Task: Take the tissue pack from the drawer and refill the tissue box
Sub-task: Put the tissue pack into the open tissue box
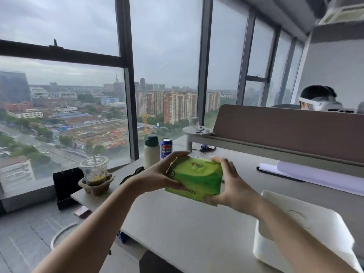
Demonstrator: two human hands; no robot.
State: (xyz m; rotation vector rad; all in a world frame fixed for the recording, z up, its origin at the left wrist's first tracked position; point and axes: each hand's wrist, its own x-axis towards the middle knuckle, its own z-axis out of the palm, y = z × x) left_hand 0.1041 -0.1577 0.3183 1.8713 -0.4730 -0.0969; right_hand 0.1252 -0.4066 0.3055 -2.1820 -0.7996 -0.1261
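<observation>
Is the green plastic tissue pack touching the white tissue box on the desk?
Apart. The head view shows the green plastic tissue pack held up by both hands, with bare desk between it and the white tissue box.

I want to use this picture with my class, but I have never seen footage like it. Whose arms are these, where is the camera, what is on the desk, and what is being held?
There is no machine here. A person wears a wide-angle camera on the head, so you look forward and down along their own bare arms. The left hand and right hand each have a grip on one end of a green tissue pack, held above the grey desk. The white tissue box to be refilled sits at lower right. Further back stand a cream bottle, a blue soda can and a used plastic cup in a cardboard holder. White papers lie on the right, and city windows fill the background.
</observation>
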